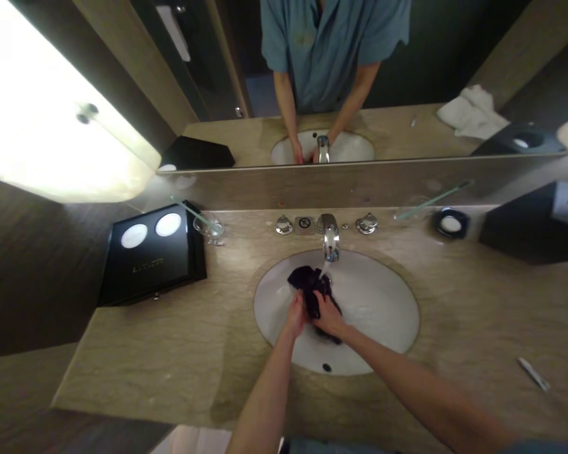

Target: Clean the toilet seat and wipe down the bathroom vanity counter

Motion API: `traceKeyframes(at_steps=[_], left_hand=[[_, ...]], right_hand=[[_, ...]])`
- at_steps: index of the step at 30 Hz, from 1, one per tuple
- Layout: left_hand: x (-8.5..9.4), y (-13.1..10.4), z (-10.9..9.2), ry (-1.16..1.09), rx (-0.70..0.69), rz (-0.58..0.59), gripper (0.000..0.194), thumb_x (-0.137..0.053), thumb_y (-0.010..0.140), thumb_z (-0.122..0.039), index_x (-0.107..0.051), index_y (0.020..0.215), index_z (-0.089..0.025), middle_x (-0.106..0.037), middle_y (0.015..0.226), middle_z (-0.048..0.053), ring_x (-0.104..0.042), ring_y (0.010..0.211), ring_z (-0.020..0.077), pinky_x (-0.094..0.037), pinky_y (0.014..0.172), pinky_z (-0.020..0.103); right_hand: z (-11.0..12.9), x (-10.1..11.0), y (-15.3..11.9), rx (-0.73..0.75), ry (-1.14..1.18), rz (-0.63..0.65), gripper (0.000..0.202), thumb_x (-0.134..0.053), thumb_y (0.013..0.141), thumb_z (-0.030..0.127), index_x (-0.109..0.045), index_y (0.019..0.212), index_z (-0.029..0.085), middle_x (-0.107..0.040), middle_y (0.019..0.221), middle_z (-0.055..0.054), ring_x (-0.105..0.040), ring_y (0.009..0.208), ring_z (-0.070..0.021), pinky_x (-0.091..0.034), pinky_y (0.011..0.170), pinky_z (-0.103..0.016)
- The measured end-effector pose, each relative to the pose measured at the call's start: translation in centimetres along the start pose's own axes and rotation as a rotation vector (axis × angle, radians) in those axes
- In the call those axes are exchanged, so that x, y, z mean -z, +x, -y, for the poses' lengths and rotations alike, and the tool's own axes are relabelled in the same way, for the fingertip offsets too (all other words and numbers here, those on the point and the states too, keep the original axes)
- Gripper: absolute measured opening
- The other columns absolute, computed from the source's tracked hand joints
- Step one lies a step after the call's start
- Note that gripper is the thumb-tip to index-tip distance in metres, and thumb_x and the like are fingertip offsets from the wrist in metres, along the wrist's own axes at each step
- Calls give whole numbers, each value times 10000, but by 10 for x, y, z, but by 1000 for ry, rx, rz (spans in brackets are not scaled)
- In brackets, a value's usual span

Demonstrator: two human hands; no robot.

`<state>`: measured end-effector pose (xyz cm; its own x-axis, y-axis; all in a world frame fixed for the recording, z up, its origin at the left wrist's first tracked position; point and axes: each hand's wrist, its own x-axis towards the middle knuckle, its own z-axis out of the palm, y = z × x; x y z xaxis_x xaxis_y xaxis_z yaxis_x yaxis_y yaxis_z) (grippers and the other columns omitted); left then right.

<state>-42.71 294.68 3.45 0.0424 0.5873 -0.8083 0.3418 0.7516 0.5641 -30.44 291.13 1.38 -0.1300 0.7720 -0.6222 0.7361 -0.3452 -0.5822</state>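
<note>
A dark purple-black cloth (307, 277) lies bunched in the white oval sink (383, 309). Water runs onto it from the chrome faucet (330, 236). My left hand (296, 313) grips the cloth's left side, its fingers partly hidden behind the fabric. From the right, my right hand (328, 314) has its fingers curled over the middle of the cloth. Part of the fabric hangs below the right hand towards the sink's bottom. What kind of garment or cloth it is does not show.
Two chrome knobs, a left one (284, 224) and a right one (366, 223), flank the faucet. A black box (146, 255) and a glass (209, 227) with a green stick stand left. At right are a dark tissue-box-like block (532, 221) and a small white tube (533, 374).
</note>
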Motion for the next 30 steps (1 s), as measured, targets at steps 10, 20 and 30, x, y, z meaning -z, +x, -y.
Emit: traceKeyframes(at_steps=[10, 20, 30], left_hand=[[33, 7, -3, 963, -205, -156, 620, -585, 932, -296, -474, 1517, -123, -294, 1619, 224, -278, 1521, 342, -225, 1250, 424], [-25, -8, 22, 1138, -295, -10, 633, -662, 846, -167, -532, 1464, -200, -327, 1615, 175, -356, 1444, 386, -354, 1152, 545], [-21, 14, 17, -269, 1, -155, 572, -296, 1032, -432, -293, 1573, -245, -479, 1534, 121, -597, 1235, 214, -553, 840, 341]], right_hand=[[-7, -2, -80, 96, 74, 285, 762, -681, 880, 336, -404, 1578, 210, -436, 1419, -203, -424, 1328, -349, -314, 1168, -456], [-132, 126, -46, 206, -811, 127, 669, -637, 921, 239, -435, 1545, 369, -433, 1514, -174, -395, 1350, -417, -324, 1087, -576], [-26, 33, 33, -122, -75, -186, 696, -514, 926, 163, -342, 1601, 147, -421, 1430, -261, -421, 1331, -379, -347, 1107, -506]])
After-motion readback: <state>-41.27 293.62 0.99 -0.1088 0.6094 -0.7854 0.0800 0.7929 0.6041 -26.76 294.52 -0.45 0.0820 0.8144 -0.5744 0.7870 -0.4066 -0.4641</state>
